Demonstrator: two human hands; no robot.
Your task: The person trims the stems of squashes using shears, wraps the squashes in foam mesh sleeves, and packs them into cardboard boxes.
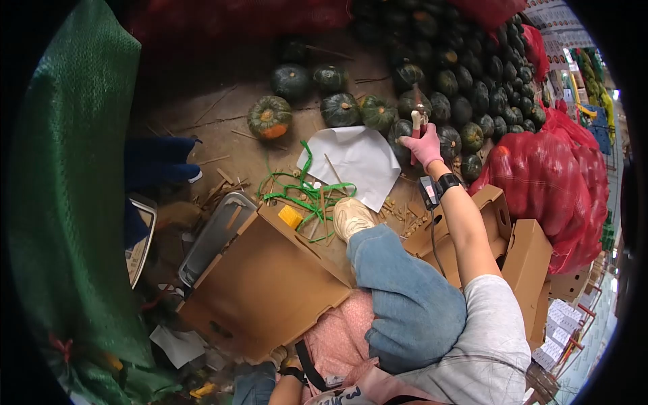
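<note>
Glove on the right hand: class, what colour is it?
The glove is pink, seen best in the head view.

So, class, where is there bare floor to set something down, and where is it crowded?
Mostly bare: the dusty brown floor between the green woven sack and the round orange-patched squash. Crowded: around the tangled green plastic ribbon, and at the pink-gloved right hand, beside the heaped dark-green squashes.

Your right hand (425,146) wears a pink glove (430,155), above a black wrist strap (449,181) with a boxy device (428,194) and thin cable (435,243). You're dressed in a light-grey top (493,317), dotted pink apron (343,324), blue jeans (401,290) and cream shoe (352,219).
</note>
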